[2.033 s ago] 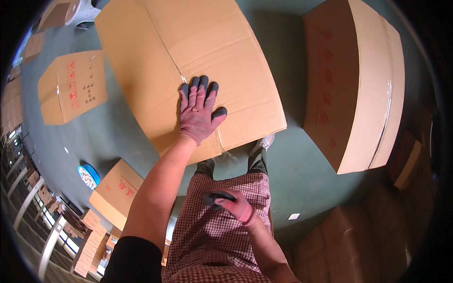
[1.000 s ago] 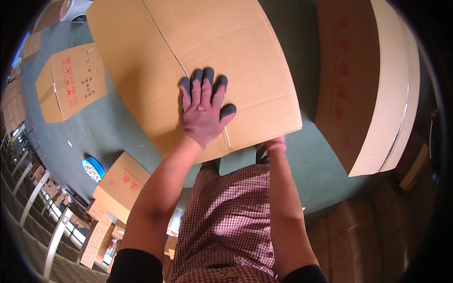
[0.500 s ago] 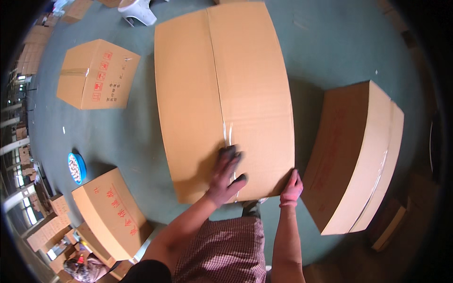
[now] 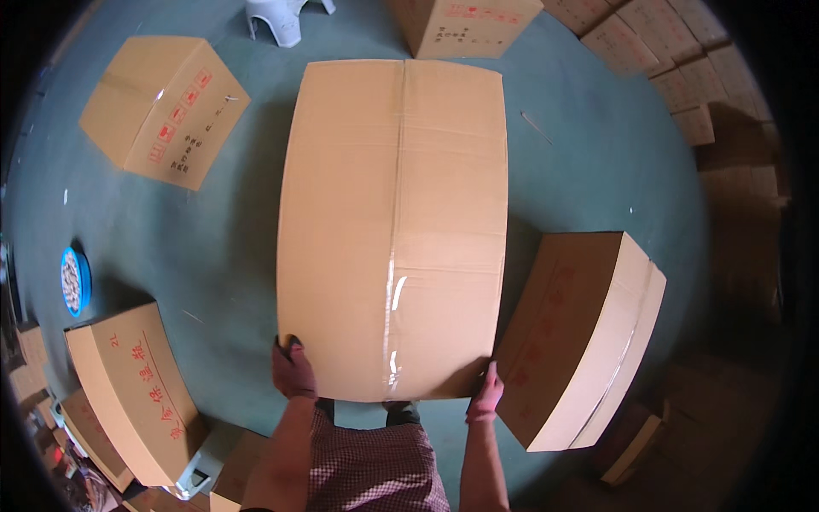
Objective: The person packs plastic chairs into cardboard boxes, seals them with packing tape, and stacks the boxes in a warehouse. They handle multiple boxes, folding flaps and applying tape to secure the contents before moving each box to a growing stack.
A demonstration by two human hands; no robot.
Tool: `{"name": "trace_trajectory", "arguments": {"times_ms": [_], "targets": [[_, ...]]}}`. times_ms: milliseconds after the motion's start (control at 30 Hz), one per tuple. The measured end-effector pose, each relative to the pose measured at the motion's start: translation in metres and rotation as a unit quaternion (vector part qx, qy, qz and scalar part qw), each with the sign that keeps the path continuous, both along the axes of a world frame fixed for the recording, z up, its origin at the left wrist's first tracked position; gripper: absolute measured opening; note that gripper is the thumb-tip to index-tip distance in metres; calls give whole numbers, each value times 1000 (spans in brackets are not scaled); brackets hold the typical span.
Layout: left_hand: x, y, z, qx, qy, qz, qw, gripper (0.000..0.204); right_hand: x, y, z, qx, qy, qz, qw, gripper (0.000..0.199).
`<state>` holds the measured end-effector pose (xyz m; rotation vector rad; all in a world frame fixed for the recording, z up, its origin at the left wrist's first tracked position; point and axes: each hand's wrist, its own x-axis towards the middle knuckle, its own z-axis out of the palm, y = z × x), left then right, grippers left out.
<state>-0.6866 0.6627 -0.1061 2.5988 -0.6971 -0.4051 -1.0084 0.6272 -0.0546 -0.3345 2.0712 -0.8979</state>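
Observation:
A large closed cardboard box (image 4: 341,205) lies in front of me, a seam running lengthwise along its top. Clear tape (image 4: 390,333) covers the near part of that seam. My left hand (image 4: 294,371), in a pinkish glove with dark fingertips, grips the box's near left edge. At the near right corner my right hand (image 4: 485,394), gloved alike, is closed on the box, its fingers partly hidden by the side. My checked apron (image 4: 375,465) shows just below the box's near edge.
Right of the large box sits another taped carton (image 4: 589,350). Cartons stand far left (image 4: 162,111), near left (image 4: 136,384) and beyond the far end (image 4: 469,26). A blue basin (image 4: 83,282) of small pale pieces and a white stool (image 4: 281,19) rest on the floor. Stacked cartons (image 4: 674,60) line the far right.
My left hand has left the taped seam on top and taken hold of the box's near left edge. My right hand stays at the near right corner. The view has shifted.

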Motion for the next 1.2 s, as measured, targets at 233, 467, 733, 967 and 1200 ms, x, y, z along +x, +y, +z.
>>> {"name": "trace_trajectory", "arguments": {"times_ms": [233,467,733,967,1200], "targets": [[168,43,-66,-119,293,94,944,41,44,16,28,26,-75,101,992,27],[244,49,-91,-129,433,133,882,57,43,-54,-170,122,38,138,982,67],[275,103,-28,-130,372,11,919,59,7,-5,-136,93,112,265,953,68],[201,21,280,256,-51,-450,854,37,-43,122,35,206,-4,427,881,37],[62,-78,372,116,-16,-501,857,39,-67,152,71,-86,-285,9,954,41]]}}
